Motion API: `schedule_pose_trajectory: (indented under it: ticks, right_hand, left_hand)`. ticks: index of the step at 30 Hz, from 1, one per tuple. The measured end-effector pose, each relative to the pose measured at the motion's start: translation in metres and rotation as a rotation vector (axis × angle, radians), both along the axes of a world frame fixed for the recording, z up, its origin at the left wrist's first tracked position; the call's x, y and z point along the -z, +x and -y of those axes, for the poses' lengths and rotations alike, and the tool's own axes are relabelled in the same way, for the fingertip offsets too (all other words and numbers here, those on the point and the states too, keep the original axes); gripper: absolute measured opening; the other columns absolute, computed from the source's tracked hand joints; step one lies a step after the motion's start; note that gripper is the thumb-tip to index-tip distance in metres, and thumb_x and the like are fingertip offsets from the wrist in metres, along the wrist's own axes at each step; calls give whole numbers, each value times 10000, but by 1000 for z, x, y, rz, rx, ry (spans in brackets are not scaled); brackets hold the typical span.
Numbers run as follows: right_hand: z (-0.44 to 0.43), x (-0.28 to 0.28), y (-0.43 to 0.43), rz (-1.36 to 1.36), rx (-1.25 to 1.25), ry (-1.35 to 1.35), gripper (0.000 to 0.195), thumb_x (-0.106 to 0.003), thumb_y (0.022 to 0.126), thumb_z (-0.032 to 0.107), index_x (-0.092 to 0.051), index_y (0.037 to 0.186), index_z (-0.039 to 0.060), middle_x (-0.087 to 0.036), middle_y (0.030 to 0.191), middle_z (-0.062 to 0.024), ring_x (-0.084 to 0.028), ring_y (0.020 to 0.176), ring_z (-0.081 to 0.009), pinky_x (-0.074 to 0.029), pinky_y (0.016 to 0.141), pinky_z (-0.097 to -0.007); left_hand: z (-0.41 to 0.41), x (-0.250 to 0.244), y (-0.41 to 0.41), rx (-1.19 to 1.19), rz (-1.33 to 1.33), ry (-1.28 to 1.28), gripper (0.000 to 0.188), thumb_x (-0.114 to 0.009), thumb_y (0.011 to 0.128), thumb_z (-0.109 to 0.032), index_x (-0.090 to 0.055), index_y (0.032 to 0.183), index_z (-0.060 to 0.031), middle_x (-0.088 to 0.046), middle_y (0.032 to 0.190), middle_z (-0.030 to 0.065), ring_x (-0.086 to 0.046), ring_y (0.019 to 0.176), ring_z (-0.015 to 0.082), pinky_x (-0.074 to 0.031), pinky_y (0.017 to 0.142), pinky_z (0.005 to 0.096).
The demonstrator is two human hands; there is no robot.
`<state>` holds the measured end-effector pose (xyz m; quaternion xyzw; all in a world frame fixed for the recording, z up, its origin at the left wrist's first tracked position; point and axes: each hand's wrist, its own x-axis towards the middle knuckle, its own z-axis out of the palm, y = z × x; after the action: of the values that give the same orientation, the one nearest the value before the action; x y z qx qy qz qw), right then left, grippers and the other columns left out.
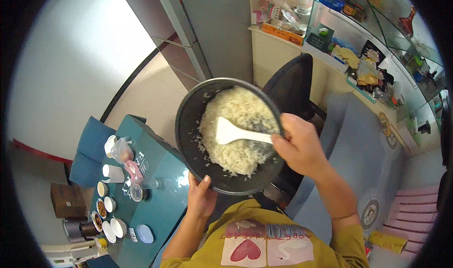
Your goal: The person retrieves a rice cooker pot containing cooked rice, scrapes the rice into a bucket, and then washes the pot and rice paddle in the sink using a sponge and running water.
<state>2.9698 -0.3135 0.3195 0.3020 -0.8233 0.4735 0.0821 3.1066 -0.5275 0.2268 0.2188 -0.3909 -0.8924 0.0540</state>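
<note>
A dark round pot (193, 133) with a metal rim is held up before my chest, its opening facing me. Cooked white rice (240, 101) covers much of its inside, with loose grains stuck to the dark wall. My left hand (202, 193) grips the pot's lower left rim, thumb on top. In my right hand (300, 144), at the pot's right rim, is the handle of a white plastic rice paddle (228, 131). The paddle's blade lies over the rice. Whether my right fingers also touch the rim cannot be made out.
On the left stands a green-covered table (162, 204) with bowls, dishes of food (101, 208), a paper roll (114, 173), and a blue lid-like dish (145, 233). A black mesh chair (292, 76) is behind the pot. Cluttered glass shelves (354, 55) line the right, above a grey-covered surface (357, 151).
</note>
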Motion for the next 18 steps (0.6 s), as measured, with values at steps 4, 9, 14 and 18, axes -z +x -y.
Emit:
schedule_pose_trajectory:
  ticks: [4,9,14,18]
  right_hand:
    - [45,29,-41,21,-143,-82,234,-590,758,79,-383,688,-4,-385,629,-134,-402,555,-291,-335,513,-360]
    - [92,44,-91,157,-209,-68,185,-583,800,116,-445,743,6,-462,691,-135,-477,622,-287,-384,569,-337]
    - [99,110,-147,-57,-54,86,207,-593,829,247,-573,883,48,-563,838,-133,-565,822,-302,-451,769,-376]
    - [108,146,-185,-227,86,458,192,-620,803,287,-612,828,96,-584,796,-100,-585,790,-271,-451,763,-397]
  left_hand:
    - [35,40,-15,70,147,349,386,-542,841,-127,-481,1173,61,-544,1193,202,-540,1104,323,-468,922,482]
    - [76,62,-55,-20,211,305,393,-468,814,15,-371,1181,117,-509,1150,277,-587,1010,382,-563,796,475]
    - [151,116,-140,-155,145,419,225,-466,830,-10,-437,1001,133,-552,1006,230,-620,817,329,-602,675,396]
    - [237,158,-222,-318,117,312,204,-429,827,42,-458,1006,135,-525,1050,218,-558,972,334,-543,786,442]
